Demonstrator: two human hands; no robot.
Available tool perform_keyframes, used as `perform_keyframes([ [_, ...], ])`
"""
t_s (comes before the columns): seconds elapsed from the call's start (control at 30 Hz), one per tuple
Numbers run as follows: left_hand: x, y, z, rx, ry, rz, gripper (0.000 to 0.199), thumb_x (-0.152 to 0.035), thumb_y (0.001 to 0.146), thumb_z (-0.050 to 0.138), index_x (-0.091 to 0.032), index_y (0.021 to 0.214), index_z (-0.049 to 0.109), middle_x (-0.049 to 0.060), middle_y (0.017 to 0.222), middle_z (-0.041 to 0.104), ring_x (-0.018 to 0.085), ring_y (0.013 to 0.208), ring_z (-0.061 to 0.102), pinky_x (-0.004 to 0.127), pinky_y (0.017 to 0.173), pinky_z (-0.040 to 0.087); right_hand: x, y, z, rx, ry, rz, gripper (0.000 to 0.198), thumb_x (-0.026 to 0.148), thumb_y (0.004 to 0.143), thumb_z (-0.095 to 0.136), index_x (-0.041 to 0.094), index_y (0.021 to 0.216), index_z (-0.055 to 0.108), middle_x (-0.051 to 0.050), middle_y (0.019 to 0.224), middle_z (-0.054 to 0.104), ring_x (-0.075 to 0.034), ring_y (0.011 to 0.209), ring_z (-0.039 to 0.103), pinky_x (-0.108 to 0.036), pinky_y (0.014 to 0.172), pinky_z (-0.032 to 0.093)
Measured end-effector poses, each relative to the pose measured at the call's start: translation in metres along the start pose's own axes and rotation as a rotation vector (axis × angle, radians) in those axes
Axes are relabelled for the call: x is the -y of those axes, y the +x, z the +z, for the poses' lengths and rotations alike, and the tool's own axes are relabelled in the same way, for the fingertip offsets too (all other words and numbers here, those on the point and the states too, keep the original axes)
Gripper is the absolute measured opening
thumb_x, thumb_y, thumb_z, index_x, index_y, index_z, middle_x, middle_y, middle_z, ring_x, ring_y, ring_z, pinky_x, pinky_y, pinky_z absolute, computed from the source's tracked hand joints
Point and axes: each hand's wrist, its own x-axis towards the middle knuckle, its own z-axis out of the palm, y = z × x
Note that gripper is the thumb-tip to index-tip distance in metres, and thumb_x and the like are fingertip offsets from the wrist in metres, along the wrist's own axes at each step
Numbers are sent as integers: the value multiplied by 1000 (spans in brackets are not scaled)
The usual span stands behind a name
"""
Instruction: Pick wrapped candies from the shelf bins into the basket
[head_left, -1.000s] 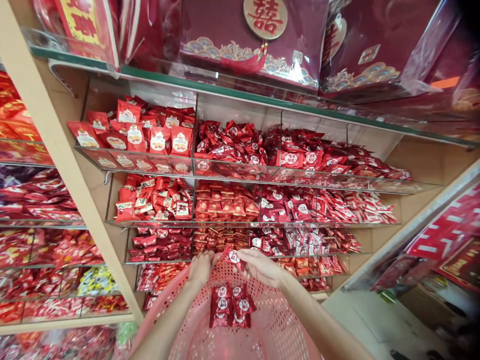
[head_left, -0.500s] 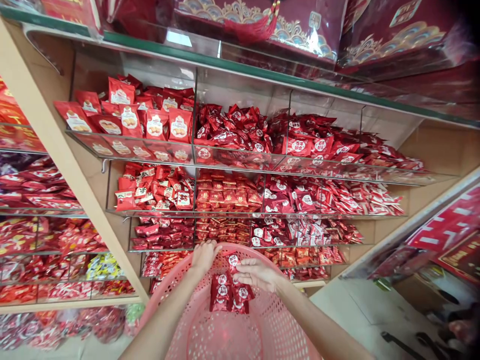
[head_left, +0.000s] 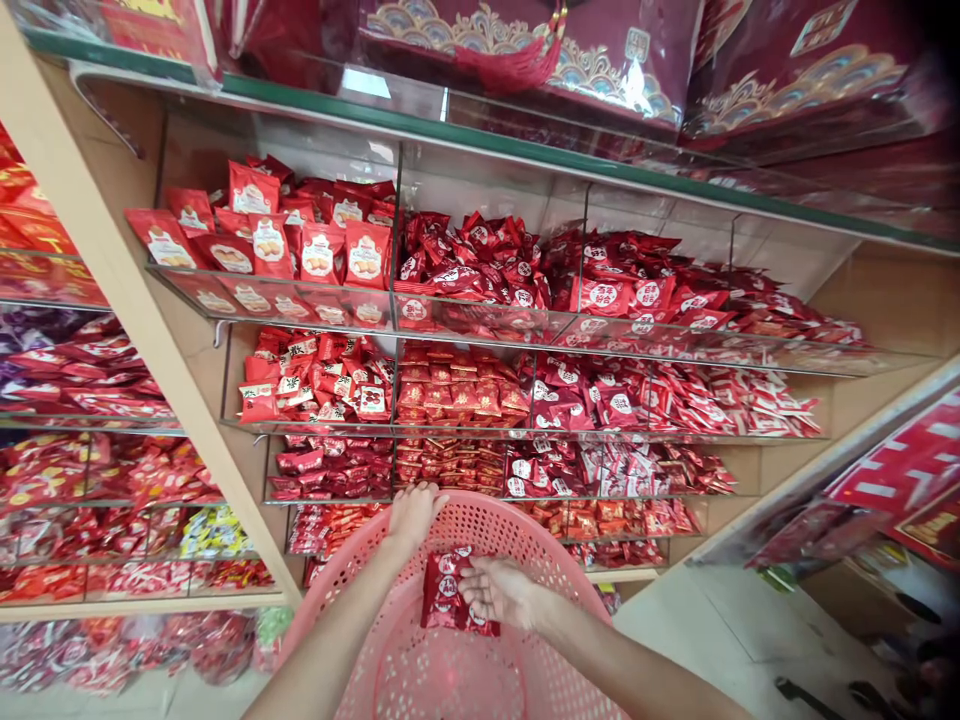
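My left hand point(head_left: 415, 515) is closed over the far rim of a pink perforated plastic basket point(head_left: 352, 560). Inside the basket, against its far side, lie several small dark red candy packets point(head_left: 442, 590) with white round labels and dark characters. My right hand point(head_left: 501, 592) is inside the basket beside these packets, palm partly turned up and fingers loosely spread. Its fingertips overlap the right-hand packets and cover part of them. I see no packet gripped between its fingers.
Ahead, a wooden rack holds clear divided shelves point(head_left: 480, 325) of red sweet packets. Above them runs a green-edged glass shelf point(head_left: 465, 125) with maroon gift bags point(head_left: 525, 40). Another rack point(head_left: 90, 470) stands left. Dark objects lie on the tiled floor point(head_left: 705, 630) at right.
My right hand has moved down into the basket; the packet it held near the far rim is now out of its fingers, among the others. My left hand stays on the rim.
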Motion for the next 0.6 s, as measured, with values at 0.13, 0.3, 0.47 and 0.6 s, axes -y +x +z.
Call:
perform_keyframes([
  [0.13, -1, -1, -3, -2, 4, 1, 35, -42, 91, 34, -20, 96, 60, 6, 101, 66, 22, 95, 60, 32, 82, 41, -10, -5, 14, -109, 105, -61, 29, 23, 90, 39, 11, 70, 56, -4, 56, 59, -8, 42, 53, -16, 42, 39],
  [0.3, -2, -2, -3, 3, 12, 0, 34, -41, 91, 34, -20, 96, 60, 7, 101, 66, 22, 96, 60, 33, 82, 41, -32, 4, 23, -229, 175, -174, 25, 18, 88, 38, 14, 72, 56, -4, 60, 61, -8, 45, 54, -18, 46, 41],
  [0.47, -4, -1, -4, 15, 23, 1, 34, -40, 91, 35, -18, 97, 61, 8, 101, 66, 23, 95, 60, 34, 83, 41, -40, 19, 21, -298, 223, -250, 26, 15, 89, 35, 16, 70, 53, -2, 56, 59, -9, 45, 55, -19, 49, 43],
  [0.6, -4, -1, -4, 21, 27, -3, 36, -41, 91, 34, -18, 97, 61, 7, 101, 66, 24, 95, 60, 35, 83, 42, -37, 23, 25, -258, 231, -183, 32, 18, 92, 29, 14, 70, 51, -3, 56, 59, -7, 42, 53, -17, 46, 42],
])
